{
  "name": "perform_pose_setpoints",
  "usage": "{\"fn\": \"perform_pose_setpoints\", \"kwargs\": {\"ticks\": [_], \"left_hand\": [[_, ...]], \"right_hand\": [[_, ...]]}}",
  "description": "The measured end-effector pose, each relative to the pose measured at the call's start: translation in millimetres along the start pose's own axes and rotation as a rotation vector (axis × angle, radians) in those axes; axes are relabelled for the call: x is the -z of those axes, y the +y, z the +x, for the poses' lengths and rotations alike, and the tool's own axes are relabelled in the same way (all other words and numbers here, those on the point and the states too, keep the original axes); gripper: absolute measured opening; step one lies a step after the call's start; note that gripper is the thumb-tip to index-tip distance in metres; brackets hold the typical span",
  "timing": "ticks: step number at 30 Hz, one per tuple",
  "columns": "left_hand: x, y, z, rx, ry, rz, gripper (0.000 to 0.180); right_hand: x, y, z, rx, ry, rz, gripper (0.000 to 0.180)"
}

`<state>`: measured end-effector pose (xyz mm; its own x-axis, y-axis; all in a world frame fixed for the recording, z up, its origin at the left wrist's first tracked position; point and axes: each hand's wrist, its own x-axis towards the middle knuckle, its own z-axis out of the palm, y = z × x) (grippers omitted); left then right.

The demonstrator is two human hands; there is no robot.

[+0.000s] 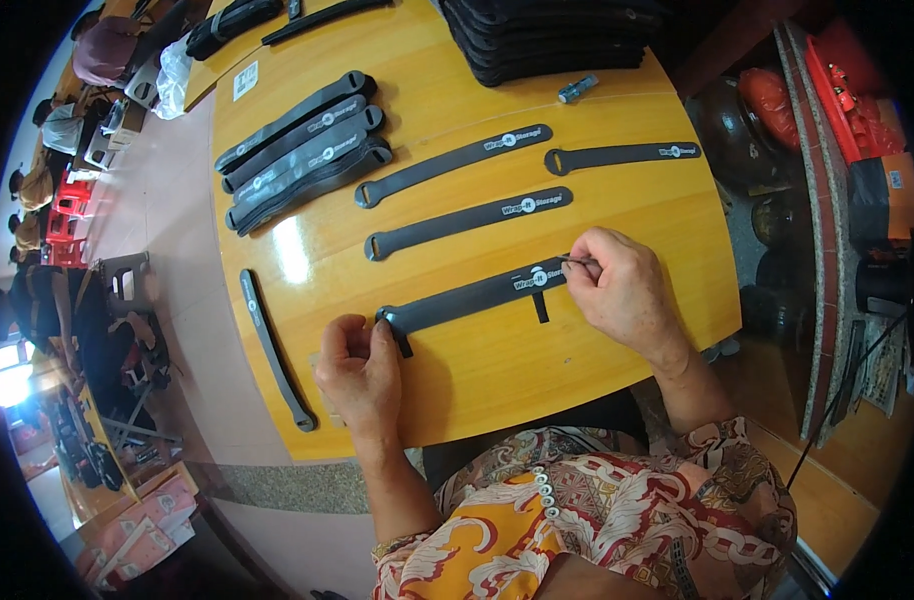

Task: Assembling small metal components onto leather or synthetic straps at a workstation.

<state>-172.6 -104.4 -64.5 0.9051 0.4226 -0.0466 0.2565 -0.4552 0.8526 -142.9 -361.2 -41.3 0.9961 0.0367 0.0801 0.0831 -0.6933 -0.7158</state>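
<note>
A long black storage strap (467, 297) with white printing is stretched above the near part of the yellow table. My left hand (360, 375) pinches its left end, beside the oval hole. At the other end, the fingers of my right hand (622, 290) are closed on the strap's tip, which shows as a thin dark edge. A short black tab (542, 307) sticks out below the strap near my right hand. Beyond it lie two similar straps, a middle strap (467, 224) and an upper strap (457, 165). A shorter strap (622, 157) lies to their right.
Bundled straps (307, 150) lie at the far left of the table (497, 400). A narrow strap (277, 350) rests near its left edge. At the back are a tall black stack (547, 45) and a small blue-green object (578, 89). Several people sit or stand off to the left.
</note>
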Motion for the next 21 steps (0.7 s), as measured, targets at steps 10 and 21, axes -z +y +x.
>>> {"fn": "perform_pose_setpoints", "kwargs": {"ticks": [10, 21], "left_hand": [[4, -6, 2, -0.215, 0.033, 0.099, 0.008], [21, -2, -37, -0.121, -0.017, -0.372, 0.009]], "right_hand": [[1, 0, -3, 0.002, 0.027, -0.096, 0.014], [41, 36, 48, 0.227, 0.315, -0.46, 0.022]]}}
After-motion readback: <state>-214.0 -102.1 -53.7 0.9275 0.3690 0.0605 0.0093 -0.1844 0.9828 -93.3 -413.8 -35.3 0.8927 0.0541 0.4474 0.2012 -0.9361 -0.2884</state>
